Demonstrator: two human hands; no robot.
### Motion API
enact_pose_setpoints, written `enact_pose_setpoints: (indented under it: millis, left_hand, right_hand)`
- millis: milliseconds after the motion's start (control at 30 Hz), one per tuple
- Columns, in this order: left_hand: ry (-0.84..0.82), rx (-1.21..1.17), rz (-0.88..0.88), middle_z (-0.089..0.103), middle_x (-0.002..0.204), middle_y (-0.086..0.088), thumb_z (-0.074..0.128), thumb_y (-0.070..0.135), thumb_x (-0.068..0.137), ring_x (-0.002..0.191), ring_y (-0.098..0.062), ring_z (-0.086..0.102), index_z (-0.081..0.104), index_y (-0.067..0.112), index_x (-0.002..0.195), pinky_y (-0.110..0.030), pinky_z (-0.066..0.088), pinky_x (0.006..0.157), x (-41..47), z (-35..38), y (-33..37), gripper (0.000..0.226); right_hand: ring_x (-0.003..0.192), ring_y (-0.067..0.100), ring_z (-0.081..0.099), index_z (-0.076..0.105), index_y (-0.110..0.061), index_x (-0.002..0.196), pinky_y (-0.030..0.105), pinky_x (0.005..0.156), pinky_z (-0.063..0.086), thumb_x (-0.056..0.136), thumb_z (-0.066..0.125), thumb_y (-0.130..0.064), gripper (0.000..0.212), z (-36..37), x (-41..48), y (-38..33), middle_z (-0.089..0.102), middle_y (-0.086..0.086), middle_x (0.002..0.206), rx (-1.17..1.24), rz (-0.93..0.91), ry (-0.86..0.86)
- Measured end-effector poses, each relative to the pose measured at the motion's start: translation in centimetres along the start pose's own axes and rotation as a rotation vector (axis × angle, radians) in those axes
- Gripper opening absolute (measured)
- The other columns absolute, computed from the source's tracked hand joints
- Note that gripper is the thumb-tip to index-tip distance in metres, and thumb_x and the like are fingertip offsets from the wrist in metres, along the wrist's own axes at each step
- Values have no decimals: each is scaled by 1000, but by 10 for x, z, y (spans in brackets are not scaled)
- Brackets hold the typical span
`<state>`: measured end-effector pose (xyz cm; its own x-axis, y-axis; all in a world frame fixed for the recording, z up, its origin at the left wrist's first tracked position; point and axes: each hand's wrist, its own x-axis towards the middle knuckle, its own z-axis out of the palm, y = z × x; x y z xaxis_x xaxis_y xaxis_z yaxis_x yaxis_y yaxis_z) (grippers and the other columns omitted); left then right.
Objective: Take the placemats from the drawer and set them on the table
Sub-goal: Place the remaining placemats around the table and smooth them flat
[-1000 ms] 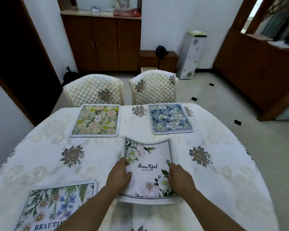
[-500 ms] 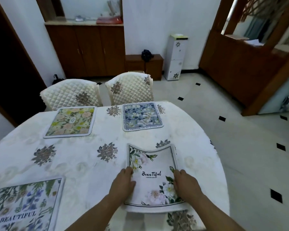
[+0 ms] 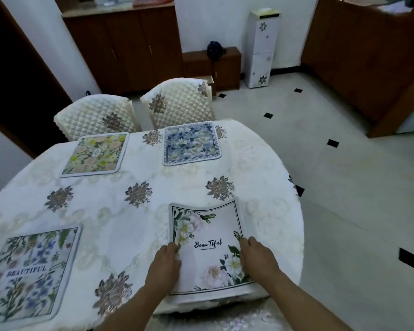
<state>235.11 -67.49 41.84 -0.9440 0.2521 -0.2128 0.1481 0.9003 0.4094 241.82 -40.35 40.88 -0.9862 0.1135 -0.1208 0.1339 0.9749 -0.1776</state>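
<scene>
A white floral placemat (image 3: 208, 249) printed "Beautiful" is held over the near right part of the round table (image 3: 139, 220), its far edge curling up. My left hand (image 3: 164, 266) grips its left edge and my right hand (image 3: 258, 260) grips its right edge. Three other placemats lie flat on the cream tablecloth: a yellow-green one (image 3: 95, 154) at the far left, a blue one (image 3: 191, 143) at the far middle, and a blue-flowered "BEAUTIFUL" one (image 3: 29, 273) at the near left.
Two quilted chairs (image 3: 96, 117) (image 3: 177, 101) stand at the table's far side. A brown cabinet (image 3: 124, 46), a low wooden stand (image 3: 213, 65) and a white floral unit (image 3: 262, 48) line the back wall. Tiled floor (image 3: 344, 199) lies to the right.
The placemat and both hands have moved rightwards along the table, towards its near right edge. The view has turned right with them; the other placemats have not moved on the table.
</scene>
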Motion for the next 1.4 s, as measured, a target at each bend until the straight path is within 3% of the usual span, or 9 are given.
enact_pose_setpoints:
  millis: [133,267,467,600,733,867,1033,1200,1400]
  left_hand:
    - [4,24,-47,50,107,-7,57,13,86,99,-27,50,49,15,112,-36,43,72,-7,1,-19,27]
    - [14,26,-39,52,102,-12,51,2,85,94,-32,52,52,10,110,-35,40,68,-10,11,-38,26]
    - [-64,235,-37,60,110,-21,73,15,66,90,-39,60,58,7,107,-43,52,70,-12,28,-66,44]
    - [-144,295,81,58,125,-27,80,39,57,105,-42,62,56,7,119,-50,56,79,-18,46,-60,75]
    - [-110,270,229,49,135,-31,58,45,75,120,-44,54,41,4,131,-54,49,93,-21,60,-41,71]
    - [-34,219,333,-9,157,-24,28,32,94,143,-42,11,6,5,151,-51,7,116,-24,82,-49,66]
    - [-56,210,423,24,154,-25,34,44,97,143,-38,20,29,0,146,-46,17,113,-17,76,-75,66]
    - [24,207,395,26,154,-21,44,32,93,144,-35,22,31,-2,145,-45,23,114,6,64,-107,64]
    - [-44,250,367,23,153,-26,35,28,95,143,-40,22,35,-7,142,-52,23,114,9,63,-107,58]
  right_hand:
    - [42,19,51,63,-13,88,23,36,22,56,81,-4,38,19,-2,-11,56,4,68,11,19,-90]
    - [69,29,59,54,-9,110,31,51,34,79,52,4,34,29,-7,-16,58,13,93,38,72,-151]
    - [63,30,54,60,-11,80,37,51,45,49,74,-6,34,41,-10,-23,57,12,75,-117,90,-117]
    - [104,38,60,60,-8,110,46,79,54,70,63,-26,44,48,-7,-56,61,22,117,-110,-3,-130]
    - [122,38,54,54,-6,129,51,97,47,81,46,-40,59,60,-10,-106,57,22,132,-119,-160,-187]
    - [137,35,36,41,-9,140,53,113,13,92,36,-40,58,77,-12,-128,46,18,144,-142,-257,-192]
    - [146,33,12,19,-18,152,55,111,12,97,28,-50,64,82,-10,-105,18,13,159,-113,-361,-211]
    - [147,31,11,21,-19,152,50,116,14,94,39,-52,69,72,4,-24,16,12,159,-139,-412,-187]
    - [147,30,11,20,-14,151,53,116,13,97,26,-54,67,60,8,8,13,11,160,-113,-239,-271]
